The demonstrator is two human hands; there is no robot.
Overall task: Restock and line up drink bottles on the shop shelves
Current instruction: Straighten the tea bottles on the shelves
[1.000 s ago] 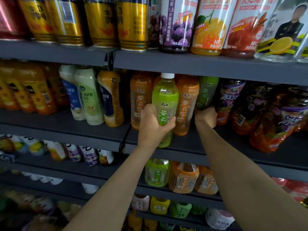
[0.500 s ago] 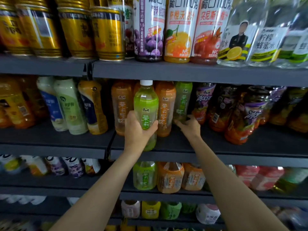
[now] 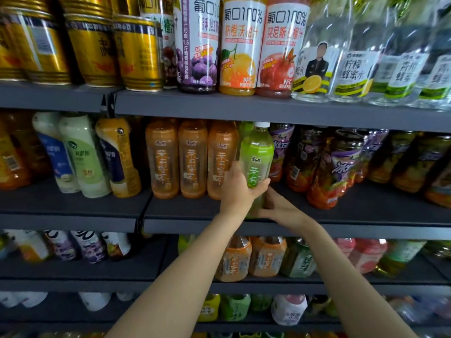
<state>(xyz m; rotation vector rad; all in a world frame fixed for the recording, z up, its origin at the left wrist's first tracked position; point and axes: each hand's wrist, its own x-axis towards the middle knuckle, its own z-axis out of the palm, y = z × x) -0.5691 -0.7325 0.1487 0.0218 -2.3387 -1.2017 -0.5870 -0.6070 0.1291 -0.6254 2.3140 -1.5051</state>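
Glossy clear plastic green bottle (image 3: 256,157); matt shelf (image 3: 341,215).

Gold cans (image 3: 136,52) on top shelf (image 3: 268,111)

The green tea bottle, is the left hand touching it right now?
Touching. In the head view the left hand wraps around the green tea bottle, thumb lying across its label; the right hand sits at its base.

You face dark grey shelves (image 3: 317,217) | top tier: gold cans (image 3: 136,52), juice bottles (image 3: 241,47), clear lemon-water bottles (image 3: 351,59) | middle tier: pale milk-drink bottles (image 3: 83,154), three orange tea bottles (image 3: 191,158), dark purple-labelled bottles (image 3: 339,167) | lower tier: small orange bottles (image 3: 251,259)
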